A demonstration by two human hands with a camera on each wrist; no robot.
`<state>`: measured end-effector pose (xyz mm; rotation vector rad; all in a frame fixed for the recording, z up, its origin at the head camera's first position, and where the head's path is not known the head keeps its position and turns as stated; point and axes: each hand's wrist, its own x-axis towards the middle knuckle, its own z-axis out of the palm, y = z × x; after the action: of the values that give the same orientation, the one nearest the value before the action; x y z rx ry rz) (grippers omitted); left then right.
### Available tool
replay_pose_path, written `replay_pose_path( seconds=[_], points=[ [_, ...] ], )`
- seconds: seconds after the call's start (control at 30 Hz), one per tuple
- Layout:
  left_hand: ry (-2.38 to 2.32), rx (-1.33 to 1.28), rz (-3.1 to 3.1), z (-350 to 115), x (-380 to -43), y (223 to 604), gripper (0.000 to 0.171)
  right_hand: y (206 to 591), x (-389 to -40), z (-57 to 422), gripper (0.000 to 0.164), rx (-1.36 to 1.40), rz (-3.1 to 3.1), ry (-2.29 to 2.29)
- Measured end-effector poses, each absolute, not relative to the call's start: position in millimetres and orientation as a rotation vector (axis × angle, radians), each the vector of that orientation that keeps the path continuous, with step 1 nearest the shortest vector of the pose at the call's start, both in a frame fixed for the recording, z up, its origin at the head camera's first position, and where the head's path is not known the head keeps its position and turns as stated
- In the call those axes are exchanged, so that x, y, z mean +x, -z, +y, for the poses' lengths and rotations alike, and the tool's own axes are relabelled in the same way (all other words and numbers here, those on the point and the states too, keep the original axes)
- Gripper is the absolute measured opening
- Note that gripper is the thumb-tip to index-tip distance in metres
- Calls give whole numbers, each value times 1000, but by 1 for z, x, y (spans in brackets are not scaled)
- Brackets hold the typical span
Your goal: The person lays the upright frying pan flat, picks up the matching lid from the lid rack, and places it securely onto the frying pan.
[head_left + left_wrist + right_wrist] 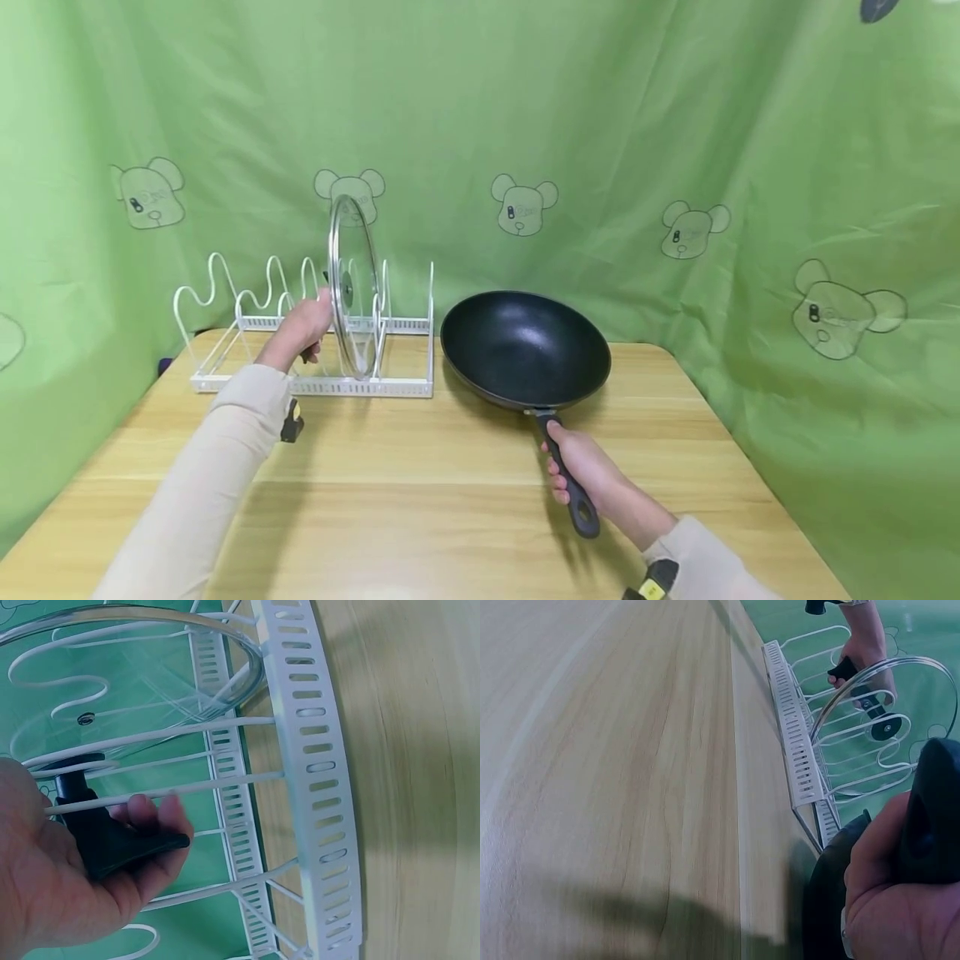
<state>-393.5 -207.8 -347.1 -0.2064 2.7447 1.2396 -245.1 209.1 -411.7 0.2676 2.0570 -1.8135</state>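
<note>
A glass lid (358,283) with a metal rim stands on edge between the wires of a white rack (405,388). My left hand (303,327) is at the lid's left face, and in the left wrist view its fingers curl round the black lid knob (112,844). The right hand (588,468) grips the dark handle (582,510) of a black wok (525,346), thumb along the top. The wok sits right of the rack, its inside facing up and toward me.
A wooden table (420,500) lies under everything. Green cloth (600,108) printed with bear heads hangs behind and along both sides. Upright wire loops (213,279) of the rack rise left of the lid. Small dark devices (292,421) are worn at the wrists.
</note>
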Motion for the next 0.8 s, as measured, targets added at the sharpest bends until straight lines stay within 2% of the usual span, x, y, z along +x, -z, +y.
replay_pose_path(
  seconds=[0.23,0.43,0.67,0.8],
  points=[
    [-1285,-220,2659,-208,-390,341,87,411,-246,209,41,266,2071,1794],
    [-1256,-236,2613,-209,-391,335,76,410,-245,208,42,266,2077,1790],
    [-1237,-153,2443,-210,-385,311,84,410,-246,208,42,260,2078,1802],
    [-1190,-153,2412,-214,-385,303,75,411,-244,207,41,263,2085,1788]
  ],
)
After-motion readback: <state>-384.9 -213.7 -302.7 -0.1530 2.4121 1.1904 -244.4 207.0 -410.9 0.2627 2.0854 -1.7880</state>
